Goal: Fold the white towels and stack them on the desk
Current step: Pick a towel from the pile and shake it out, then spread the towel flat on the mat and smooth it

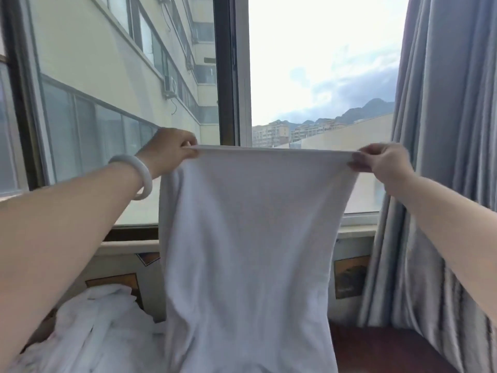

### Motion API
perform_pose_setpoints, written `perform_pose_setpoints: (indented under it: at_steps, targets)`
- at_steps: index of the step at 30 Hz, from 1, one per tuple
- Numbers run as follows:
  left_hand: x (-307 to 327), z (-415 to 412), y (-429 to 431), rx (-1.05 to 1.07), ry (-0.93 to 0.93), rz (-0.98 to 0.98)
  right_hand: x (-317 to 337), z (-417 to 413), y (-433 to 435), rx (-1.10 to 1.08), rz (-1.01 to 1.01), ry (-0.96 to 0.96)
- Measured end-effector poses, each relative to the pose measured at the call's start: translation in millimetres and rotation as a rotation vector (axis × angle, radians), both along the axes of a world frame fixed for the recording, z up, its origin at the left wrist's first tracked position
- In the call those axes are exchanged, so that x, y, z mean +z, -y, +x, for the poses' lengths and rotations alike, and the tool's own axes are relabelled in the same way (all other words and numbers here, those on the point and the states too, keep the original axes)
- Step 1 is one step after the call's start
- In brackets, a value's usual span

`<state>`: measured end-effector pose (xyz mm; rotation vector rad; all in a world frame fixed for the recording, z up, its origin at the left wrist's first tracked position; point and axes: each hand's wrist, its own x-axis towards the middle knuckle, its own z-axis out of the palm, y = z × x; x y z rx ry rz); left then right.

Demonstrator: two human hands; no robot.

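Note:
A white towel (250, 238) hangs spread out in front of me, held up by its top edge before the window. My left hand (169, 152) pinches the top left corner; a pale bangle sits on that wrist. My right hand (382, 160) pinches the top right corner. The top edge is stretched taut between both hands and the cloth falls straight down past the bottom of the view. A rumpled heap of white towels (96, 327) lies at the lower left. The dark wooden desk (382, 348) shows at the lower right.
A large window (309, 76) with a dark frame fills the view ahead, a sill below it. A grey-blue curtain (443, 157) hangs down the right side to the desk. Small framed pictures (349, 275) lean against the wall under the sill.

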<state>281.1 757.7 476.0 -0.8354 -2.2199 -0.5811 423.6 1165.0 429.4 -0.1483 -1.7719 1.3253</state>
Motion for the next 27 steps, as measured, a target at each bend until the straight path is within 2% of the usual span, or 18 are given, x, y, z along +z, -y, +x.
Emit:
perform_pose_setpoints:
  at_steps: [4,8,14,17,20,22,27]
  targets:
    - [20.9,38.0,13.5,-0.025,-0.092,-0.015,18.6,38.7,6.7,0.034,0.122,-0.027]
    - [-31.5,69.0,29.9,-0.065,-0.005,-0.115,-33.5,70.3,9.3,0.099,0.095,0.056]
    - [-199.1,101.7,55.3,-0.140,0.291,-0.363,-188.2,120.8,18.2,0.215,0.017,0.448]
    - [-305.7,128.2,63.2,-0.149,0.550,-0.511,-280.6,152.7,26.2,0.270,0.008,0.710]
    - [-404.4,160.8,72.4,-0.176,0.753,-0.583,-366.5,186.9,35.5,0.241,0.109,1.003]
    - [-448.9,183.5,76.0,-0.169,0.810,-0.605,-412.5,208.2,42.3,0.227,0.180,1.154]
    - [-508.4,215.6,83.8,-0.113,0.874,-0.705,-471.8,246.5,62.0,0.233,0.132,1.209]
